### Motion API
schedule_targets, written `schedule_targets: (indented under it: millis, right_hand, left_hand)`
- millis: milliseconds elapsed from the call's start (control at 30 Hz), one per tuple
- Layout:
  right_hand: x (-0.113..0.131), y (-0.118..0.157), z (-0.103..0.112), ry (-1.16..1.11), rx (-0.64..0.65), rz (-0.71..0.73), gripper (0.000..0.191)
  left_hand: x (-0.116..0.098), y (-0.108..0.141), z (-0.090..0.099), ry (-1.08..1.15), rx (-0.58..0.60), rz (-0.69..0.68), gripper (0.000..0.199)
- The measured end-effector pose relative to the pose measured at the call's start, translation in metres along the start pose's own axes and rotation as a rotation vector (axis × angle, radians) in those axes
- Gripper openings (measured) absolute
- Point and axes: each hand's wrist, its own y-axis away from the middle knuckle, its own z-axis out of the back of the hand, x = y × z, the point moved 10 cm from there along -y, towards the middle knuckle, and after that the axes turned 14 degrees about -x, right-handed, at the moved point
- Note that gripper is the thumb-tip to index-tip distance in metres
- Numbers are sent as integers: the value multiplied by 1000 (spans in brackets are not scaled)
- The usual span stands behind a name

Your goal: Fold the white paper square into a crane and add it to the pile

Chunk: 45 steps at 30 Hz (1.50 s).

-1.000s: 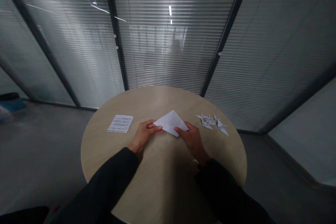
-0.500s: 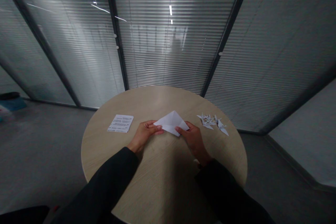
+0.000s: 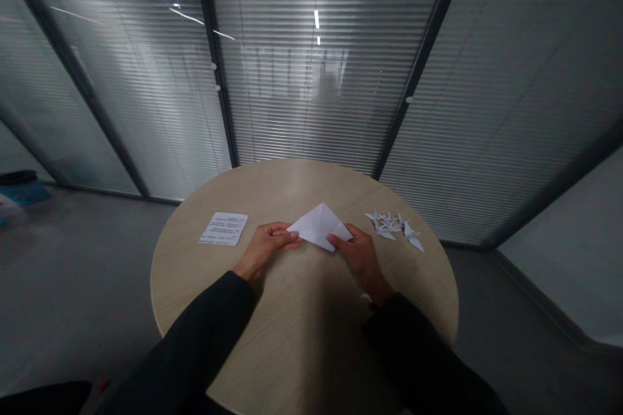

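Observation:
A folded white paper (image 3: 317,224) is held between my two hands above the middle of the round table (image 3: 287,350). My left hand (image 3: 267,246) pinches its left corner between thumb and fingers. On the other side, my right hand (image 3: 359,256) grips the lower right part, with the thumb on top and the fingers mostly hidden behind. The paper has a pointed top and visible creases.
A stack of printed paper squares (image 3: 223,229) lies at the left of the table. Several folded paper cranes (image 3: 392,225) lie in a group at the right. Glass panels with blinds (image 3: 311,123) stand behind the table. A blue bin (image 3: 23,188) is at the far left.
The folded paper has tilted and shifted up very slightly. Both hands keep their grip in nearly the same places.

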Motion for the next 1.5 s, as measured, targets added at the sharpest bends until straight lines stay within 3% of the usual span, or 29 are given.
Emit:
schedule_targets:
  millis: [533, 667, 767, 967, 1367, 1500]
  right_hand:
    - [-2, -8, 7, -29, -19, 9, 41]
    - [-2, -11, 12, -36, -59, 32, 43]
    - [1, -5, 2, 0, -16, 61, 40]
    - [7, 8, -10, 25, 0, 92, 35]
    - [-2, 9, -17, -27, 64, 6, 33]
    - [-8, 10, -16, -82, 28, -29, 34]
  left_hand:
    - [-10, 0, -4, -19, 150, -92, 44]
    - [-19, 1, 2, 100, 126, -122, 49]
    - [-8, 1, -1, 106, 99, -86, 56]
    - [19, 6, -17, -75, 80, -18, 35]
    - [13, 0, -5, -93, -67, -54, 35]
    - [21, 6, -15, -23, -3, 5, 33]
